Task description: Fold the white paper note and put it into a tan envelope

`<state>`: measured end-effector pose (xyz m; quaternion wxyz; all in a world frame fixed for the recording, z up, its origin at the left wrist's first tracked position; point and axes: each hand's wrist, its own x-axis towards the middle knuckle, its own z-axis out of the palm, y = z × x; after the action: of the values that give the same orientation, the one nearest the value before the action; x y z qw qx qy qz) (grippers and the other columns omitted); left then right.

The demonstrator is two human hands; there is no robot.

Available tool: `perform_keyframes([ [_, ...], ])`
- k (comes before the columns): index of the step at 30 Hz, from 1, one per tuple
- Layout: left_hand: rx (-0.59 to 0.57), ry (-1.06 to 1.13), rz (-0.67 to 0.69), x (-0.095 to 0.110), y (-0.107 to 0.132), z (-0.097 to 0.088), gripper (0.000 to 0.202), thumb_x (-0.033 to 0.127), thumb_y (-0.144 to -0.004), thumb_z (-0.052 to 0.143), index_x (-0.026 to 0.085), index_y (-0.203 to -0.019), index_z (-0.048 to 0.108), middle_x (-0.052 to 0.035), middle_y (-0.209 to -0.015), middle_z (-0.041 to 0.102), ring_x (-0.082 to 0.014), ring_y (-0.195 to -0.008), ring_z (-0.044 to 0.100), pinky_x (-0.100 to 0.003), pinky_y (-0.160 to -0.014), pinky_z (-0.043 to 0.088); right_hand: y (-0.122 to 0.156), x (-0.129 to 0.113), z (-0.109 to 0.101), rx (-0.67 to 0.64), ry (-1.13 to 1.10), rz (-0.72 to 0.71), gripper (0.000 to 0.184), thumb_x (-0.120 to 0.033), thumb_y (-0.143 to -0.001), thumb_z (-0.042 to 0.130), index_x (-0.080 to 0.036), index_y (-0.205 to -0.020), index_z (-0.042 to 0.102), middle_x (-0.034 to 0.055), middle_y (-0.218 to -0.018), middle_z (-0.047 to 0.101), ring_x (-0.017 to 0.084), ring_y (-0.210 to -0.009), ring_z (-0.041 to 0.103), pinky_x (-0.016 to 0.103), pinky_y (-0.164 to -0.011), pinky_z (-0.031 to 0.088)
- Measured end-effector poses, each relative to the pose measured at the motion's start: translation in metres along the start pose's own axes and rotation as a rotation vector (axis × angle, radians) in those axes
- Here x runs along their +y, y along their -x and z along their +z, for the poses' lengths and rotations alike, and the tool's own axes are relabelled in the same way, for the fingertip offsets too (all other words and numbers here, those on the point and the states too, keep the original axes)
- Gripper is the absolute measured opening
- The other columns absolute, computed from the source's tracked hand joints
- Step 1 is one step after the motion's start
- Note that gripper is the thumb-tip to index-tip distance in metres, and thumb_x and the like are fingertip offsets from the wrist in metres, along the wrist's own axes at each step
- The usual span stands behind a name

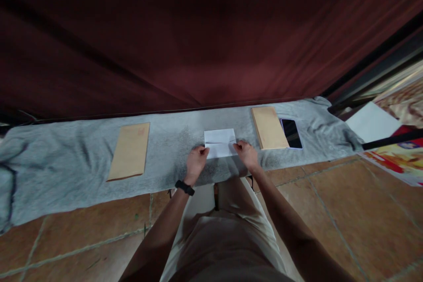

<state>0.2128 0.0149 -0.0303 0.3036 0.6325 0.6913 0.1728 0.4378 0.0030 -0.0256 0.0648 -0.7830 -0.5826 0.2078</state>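
A sheet of white paper (219,136), folded with a crease or flap edge running across it, lies in front of me on the grey cloth (175,141). My left hand (197,162) is closed at its left edge, thumb and fingers pinching the paper. At the opposite edge my right hand (247,155) pinches it the same way, with the thumb on top. The undersides of the fingers are hidden. To the right sits a stack of brown envelopes (269,128), and a brown envelope (130,150) lies flat on the left.
A dark-screened phone (291,133) lies beside the stack, partly under its edge. Behind the cloth-covered surface hangs a dark red curtain (211,53). At the far right are a white sheet (373,121) and a colourful printed poster (399,158). Tiled floor (357,202) shows below.
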Motion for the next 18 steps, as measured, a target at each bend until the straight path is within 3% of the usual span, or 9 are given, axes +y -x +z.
perform_keyframes([
  [4, -0.025, 0.063, -0.017, -0.006, -0.001, -0.001, 0.022, 0.033, -0.093, 0.058, 0.021, -0.089, 0.076, -0.0018, -0.081, 0.075, -0.0162, -0.075, 0.067, -0.024, -0.066, 0.044, -0.002, -0.001, -0.001, -0.016, 0.012, 0.012, 0.035, -0.049, -0.101, 0.049, -0.025, -0.101, 0.075, 0.0087, -0.098, 0.078, 0.023, -0.094, 0.074, 0.025, -0.072, 0.048],
  [10, 0.008, -0.024, -0.057, 0.002, -0.003, -0.002, 0.027, 0.035, -0.094, 0.055, 0.020, -0.087, 0.076, -0.0047, -0.079, 0.075, -0.0183, -0.070, 0.067, -0.027, -0.063, 0.041, -0.006, -0.003, -0.002, -0.014, 0.036, 0.021, 0.035, -0.050, -0.101, 0.049, -0.025, -0.103, 0.074, 0.0091, -0.100, 0.079, 0.023, -0.095, 0.074, 0.025, -0.073, 0.049],
  [18, 0.058, -0.118, -0.098, 0.010, -0.007, 0.000, 0.029, 0.036, -0.097, 0.053, 0.019, -0.095, 0.076, -0.0124, -0.097, 0.077, -0.0239, -0.083, 0.070, -0.029, -0.065, 0.039, -0.011, -0.009, -0.004, 0.028, 0.047, 0.005, 0.036, -0.048, -0.103, 0.047, -0.025, -0.107, 0.073, 0.0101, -0.103, 0.078, 0.023, -0.097, 0.074, 0.027, -0.077, 0.050],
])
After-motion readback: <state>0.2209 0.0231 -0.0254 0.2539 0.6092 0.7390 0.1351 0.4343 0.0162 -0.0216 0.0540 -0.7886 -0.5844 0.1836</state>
